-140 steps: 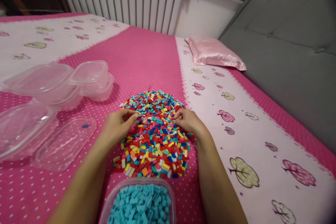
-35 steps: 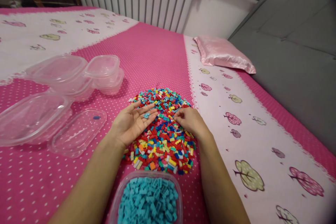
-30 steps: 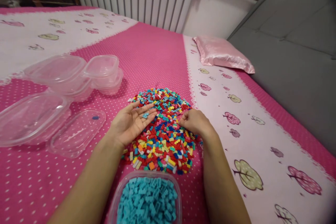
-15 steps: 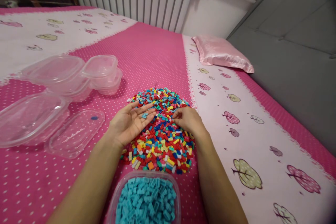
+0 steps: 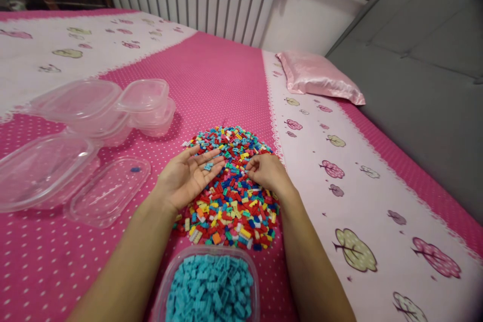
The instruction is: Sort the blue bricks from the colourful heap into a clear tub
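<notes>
My left hand (image 5: 188, 173) is palm up over the left side of a heap of small toy bricks (image 5: 234, 201), its fingers stretched out. Light blue bricks (image 5: 208, 166) lie loose on those fingers. Over the heap's right side, my right hand (image 5: 267, 171) is turned down with thumb and fingers pinched together; whatever is between the fingertips is hidden. The heap mixes red, yellow, blue, green, white and orange pieces. Close to me, between my forearms, stands a clear plastic tub (image 5: 257, 282) filled with light blue bricks (image 5: 211, 287).
Clear lidded containers (image 5: 79, 100) are stacked at the left, with another large one (image 5: 45, 171) nearer. Beside them a clear lid (image 5: 109, 191) lies flat, bearing a dark blue piece (image 5: 135, 169). A pink pillow (image 5: 320, 78) rests by the grey headboard (image 5: 418, 65).
My right hand has shifted very slightly left over the heap, still pinched. My left hand and the bricks on it stay in place.
</notes>
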Tool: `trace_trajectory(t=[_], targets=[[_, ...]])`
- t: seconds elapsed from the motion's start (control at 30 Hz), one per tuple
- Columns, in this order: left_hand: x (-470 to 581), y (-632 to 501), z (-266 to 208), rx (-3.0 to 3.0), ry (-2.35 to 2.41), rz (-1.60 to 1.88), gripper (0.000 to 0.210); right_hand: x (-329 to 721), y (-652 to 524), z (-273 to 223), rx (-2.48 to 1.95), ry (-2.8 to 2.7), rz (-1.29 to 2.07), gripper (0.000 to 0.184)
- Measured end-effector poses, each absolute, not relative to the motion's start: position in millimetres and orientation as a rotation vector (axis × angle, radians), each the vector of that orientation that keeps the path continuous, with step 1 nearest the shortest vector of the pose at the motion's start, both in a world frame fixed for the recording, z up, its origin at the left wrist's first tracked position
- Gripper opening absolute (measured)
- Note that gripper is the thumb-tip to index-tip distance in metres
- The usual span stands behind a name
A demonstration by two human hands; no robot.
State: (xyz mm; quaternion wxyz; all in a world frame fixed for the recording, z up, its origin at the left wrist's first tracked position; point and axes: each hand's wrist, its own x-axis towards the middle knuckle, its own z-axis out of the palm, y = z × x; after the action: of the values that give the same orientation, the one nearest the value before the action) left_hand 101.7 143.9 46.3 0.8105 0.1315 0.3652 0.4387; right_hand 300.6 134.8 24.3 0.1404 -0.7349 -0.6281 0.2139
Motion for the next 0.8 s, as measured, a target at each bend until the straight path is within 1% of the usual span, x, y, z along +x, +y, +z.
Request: trace_trajectory(t=[0.2,0.4,0.63,0.73,0.8], targets=[[102.0,143.5,46.3,0.268,0.79,0.934,0.028,303.8,133.7,26.4,-2.115,-1.764,0.635,0.012],[103.1,141.4,48.3,0.262,0.782,0.94,0.023,308.1,133.5,29.6,-1.874,-1.697,0.518,0.013],[107.0,139.1,50.6,0.253,0.78,0.866,0.036,289.8,128.6,40.1,-1.452,-1.725,0.558,0.01],[107.7,138.6,48.9,0.251,0.726,0.799,0.042,280.3,124.8,44.2,-1.332,-1.746,0.586,0.01],[107.7,138.4,47.9,0.246,0.673,0.774,0.043,276.4,123.2,45.6,-1.288,-1.761,0.608,0.011]])
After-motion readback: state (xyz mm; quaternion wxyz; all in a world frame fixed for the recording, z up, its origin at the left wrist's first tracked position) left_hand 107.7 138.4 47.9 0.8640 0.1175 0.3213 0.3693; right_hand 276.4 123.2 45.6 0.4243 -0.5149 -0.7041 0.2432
